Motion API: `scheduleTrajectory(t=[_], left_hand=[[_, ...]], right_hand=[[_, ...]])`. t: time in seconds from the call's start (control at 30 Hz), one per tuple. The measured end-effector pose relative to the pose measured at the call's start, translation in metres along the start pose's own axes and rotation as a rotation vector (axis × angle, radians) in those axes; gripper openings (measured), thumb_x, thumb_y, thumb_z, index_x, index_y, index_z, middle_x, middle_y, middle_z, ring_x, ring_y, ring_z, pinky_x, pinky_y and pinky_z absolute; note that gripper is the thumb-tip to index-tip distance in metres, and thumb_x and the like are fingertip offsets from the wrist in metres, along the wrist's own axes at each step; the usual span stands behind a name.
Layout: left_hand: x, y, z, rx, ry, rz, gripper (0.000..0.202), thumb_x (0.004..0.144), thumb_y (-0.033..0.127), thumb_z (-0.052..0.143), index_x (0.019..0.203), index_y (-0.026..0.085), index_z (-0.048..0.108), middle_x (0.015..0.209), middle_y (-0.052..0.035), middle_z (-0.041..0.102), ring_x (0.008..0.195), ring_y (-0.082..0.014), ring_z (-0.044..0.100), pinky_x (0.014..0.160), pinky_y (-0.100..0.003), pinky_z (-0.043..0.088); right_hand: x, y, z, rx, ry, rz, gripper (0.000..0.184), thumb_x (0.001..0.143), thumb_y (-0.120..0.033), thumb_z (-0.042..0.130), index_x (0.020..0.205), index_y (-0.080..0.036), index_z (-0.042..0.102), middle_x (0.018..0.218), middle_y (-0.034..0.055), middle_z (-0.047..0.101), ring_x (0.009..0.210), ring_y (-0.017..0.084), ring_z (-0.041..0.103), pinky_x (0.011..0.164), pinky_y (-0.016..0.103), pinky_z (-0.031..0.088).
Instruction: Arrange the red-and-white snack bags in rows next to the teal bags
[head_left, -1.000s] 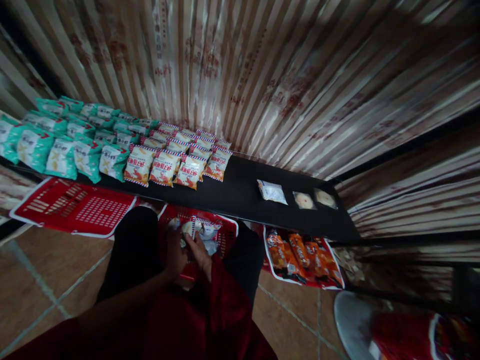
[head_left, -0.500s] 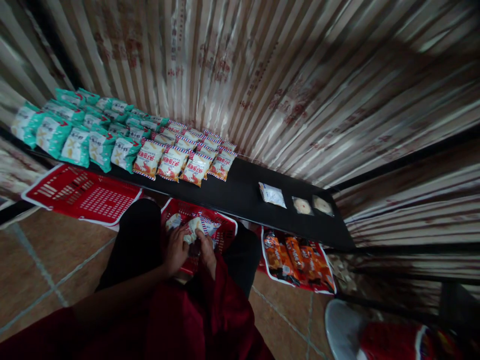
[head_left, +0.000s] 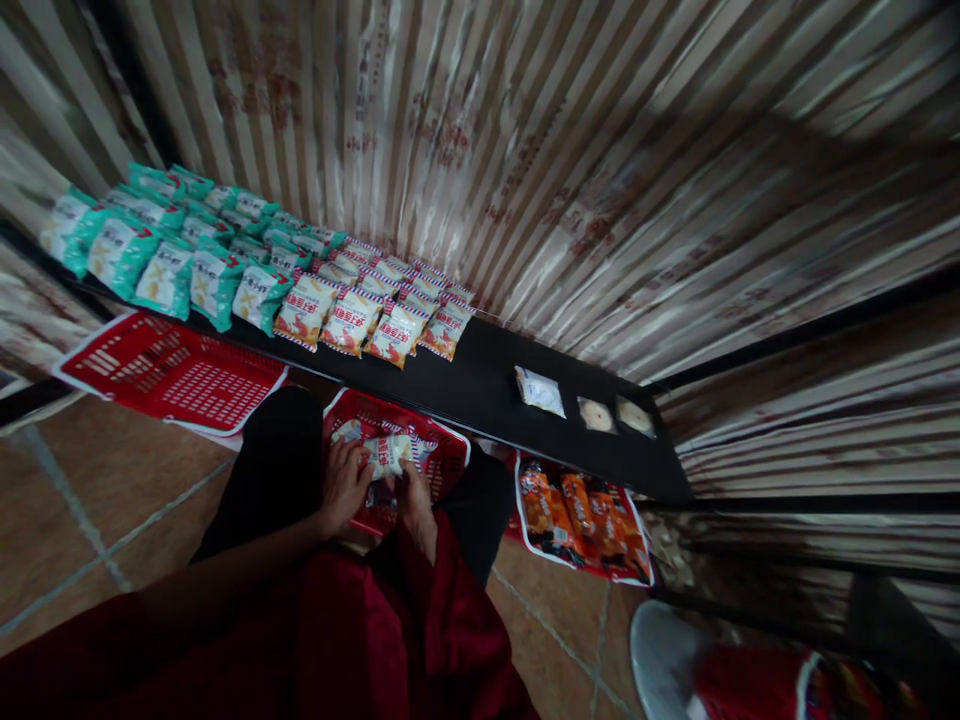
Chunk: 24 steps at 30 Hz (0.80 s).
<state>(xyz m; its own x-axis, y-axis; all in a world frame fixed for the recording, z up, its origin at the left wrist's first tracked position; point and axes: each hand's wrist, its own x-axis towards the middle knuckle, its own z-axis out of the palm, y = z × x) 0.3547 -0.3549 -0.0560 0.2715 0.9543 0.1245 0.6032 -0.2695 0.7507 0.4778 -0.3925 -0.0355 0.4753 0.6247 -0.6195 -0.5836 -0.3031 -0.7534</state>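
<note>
A red basket [head_left: 447, 456] rests on my lap, with snack packets inside it. My left hand [head_left: 342, 488] is curled round the left side of a pale snack packet [head_left: 391, 454] in the basket. Next to it my right hand [head_left: 415, 497] closes on the same packet from the right and below. Both forearms come up from red sleeves at the bottom of the view.
A black shelf [head_left: 487, 390] carries rows of teal packets [head_left: 161, 265] and orange-white packets [head_left: 375, 315], plus three small packets [head_left: 540, 390] at the right. Another red basket [head_left: 169, 372] lies to the left; a tray of orange packets [head_left: 581, 510] lies right. A striped curtain hangs behind.
The camera has swung slightly right and down. My hands have lifted the pale packet a little higher within the basket and closed round it.
</note>
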Motion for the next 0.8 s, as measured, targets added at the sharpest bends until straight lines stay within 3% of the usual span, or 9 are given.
scheduleTrajectory(t=[0.2,0.43,0.57,0.67,0.8], left_hand=[[0.002,-0.001,0.001,-0.009,0.024,-0.020,0.022,0.082,0.029,0.048,0.097,0.018,0.058,0.117,-0.0110,0.057,0.124,-0.0278,0.040,0.108,-0.049,0.031],[0.011,-0.004,0.007,-0.054,0.106,-0.155,0.040,0.077,0.030,0.053,0.113,0.012,0.052,0.124,-0.0166,0.052,0.125,-0.0298,0.042,0.106,-0.048,0.031],[0.015,-0.007,0.005,-0.061,0.088,-0.213,0.042,0.074,0.029,0.057,0.114,0.015,0.051,0.120,-0.0137,0.055,0.120,-0.0296,0.047,0.105,-0.048,0.034],[0.016,-0.006,0.000,-0.045,0.076,-0.175,0.051,0.072,0.028,0.060,0.120,0.016,0.047,0.125,-0.0130,0.052,0.123,-0.0299,0.045,0.106,-0.048,0.033],[0.018,0.004,-0.013,0.010,-0.003,-0.014,0.060,0.071,0.026,0.060,0.127,0.012,0.042,0.136,-0.0169,0.045,0.133,-0.0316,0.034,0.109,-0.048,0.029]], right_hand=[[-0.005,0.001,0.000,0.055,0.016,0.014,0.022,0.065,-0.031,0.058,0.084,-0.021,0.057,0.079,0.0019,0.069,0.073,0.017,0.065,0.062,0.025,0.052],[-0.005,0.006,0.000,0.183,-0.030,0.116,0.026,0.063,-0.031,0.062,0.086,-0.022,0.055,0.075,-0.0003,0.067,0.068,0.015,0.064,0.071,0.027,0.054],[-0.005,0.004,0.003,0.183,-0.027,0.137,0.023,0.063,-0.032,0.062,0.082,-0.021,0.056,0.074,0.0005,0.067,0.068,0.014,0.064,0.071,0.027,0.054],[-0.003,-0.002,0.002,0.208,-0.001,0.150,0.019,0.063,-0.029,0.061,0.080,-0.021,0.056,0.073,0.0008,0.067,0.064,0.013,0.062,0.065,0.025,0.053],[-0.002,-0.013,-0.003,0.132,-0.065,0.112,0.021,0.062,-0.034,0.062,0.077,-0.020,0.057,0.067,-0.0002,0.064,0.056,0.011,0.057,0.057,0.023,0.049]])
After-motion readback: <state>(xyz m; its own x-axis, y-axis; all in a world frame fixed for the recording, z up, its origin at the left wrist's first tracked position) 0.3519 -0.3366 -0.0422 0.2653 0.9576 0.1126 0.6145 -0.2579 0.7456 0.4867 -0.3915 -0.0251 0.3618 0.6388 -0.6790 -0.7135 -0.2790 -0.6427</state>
